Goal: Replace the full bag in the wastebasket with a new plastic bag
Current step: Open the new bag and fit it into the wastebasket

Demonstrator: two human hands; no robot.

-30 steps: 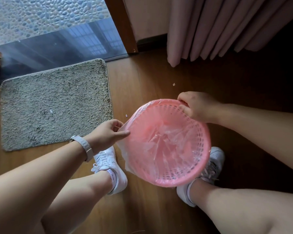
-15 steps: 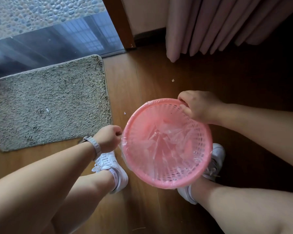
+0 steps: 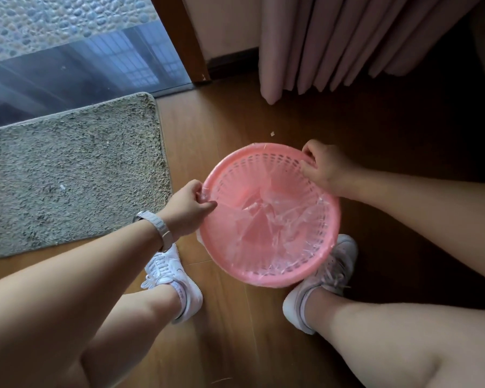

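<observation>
Holding a pink basket (image 3: 266, 281) down low by the wood floor (image 3: 230, 124), between two white shoes (image 3: 168, 273). Lining it with a clear bag (image 3: 263, 219), crumpled inside, edge over the near and right rim. Pinching the bag's edge at the left rim with the left hand (image 3: 188, 208), fingers curled on the plastic. Gripping the far right rim with the right hand (image 3: 325, 169), fingers curled round rim and, it seems, bag edge together. Looks light, thin and soft, slippery too, and easy to rip on the basket's holes. Best to hold at the edge and stretch gently over the rim. Lying off to the left, a fuzzy mat (image 3: 67, 169); hanging behind, a curtain (image 3: 347, 37). Both well apart. Nothing in the way but the shoes, just beside the basket.
</observation>
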